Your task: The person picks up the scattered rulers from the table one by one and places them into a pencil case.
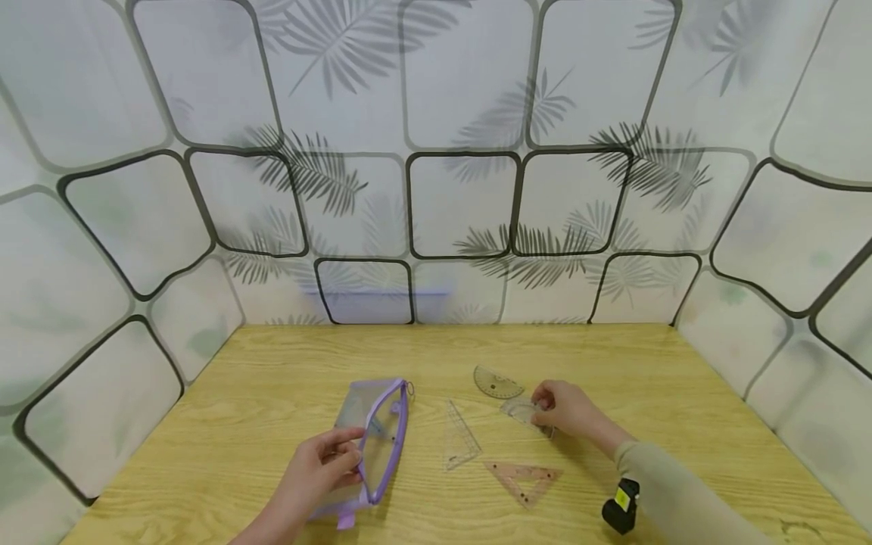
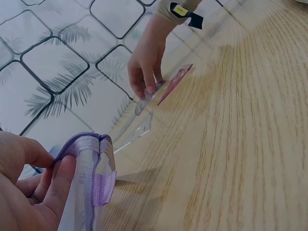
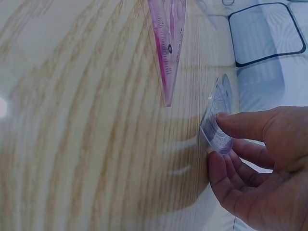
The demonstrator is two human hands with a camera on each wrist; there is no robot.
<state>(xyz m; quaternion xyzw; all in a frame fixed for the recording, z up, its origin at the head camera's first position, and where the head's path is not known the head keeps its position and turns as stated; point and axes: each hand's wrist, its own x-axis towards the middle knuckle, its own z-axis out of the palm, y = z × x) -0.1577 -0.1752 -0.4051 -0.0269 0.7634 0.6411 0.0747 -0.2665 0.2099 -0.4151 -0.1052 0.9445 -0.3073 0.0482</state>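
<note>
My left hand [image 1: 325, 463] pinches the rim of a see-through pencil pouch [image 1: 343, 409] with a purple zipper edge. The pouch's mouth gapes to the right, and a bluish piece shows inside it. Between the thumb and fingers of my right hand [image 1: 567, 409] is a clear plastic drafting piece with a curved scale [image 3: 219, 120], tilted up at the table. A clear half-round protractor [image 1: 499, 384] lies just beyond it. Left of that hand is a clear set square [image 1: 460, 439]; a pink set square [image 1: 523, 480] lies nearer.
All of this is on a wood-grain table [image 1: 272, 371]. A patterned wall covering [image 1: 463, 204] rises at its back and along both sides. A black device with a yellow label [image 1: 621, 506] sits by the right sleeve [image 1: 681, 492].
</note>
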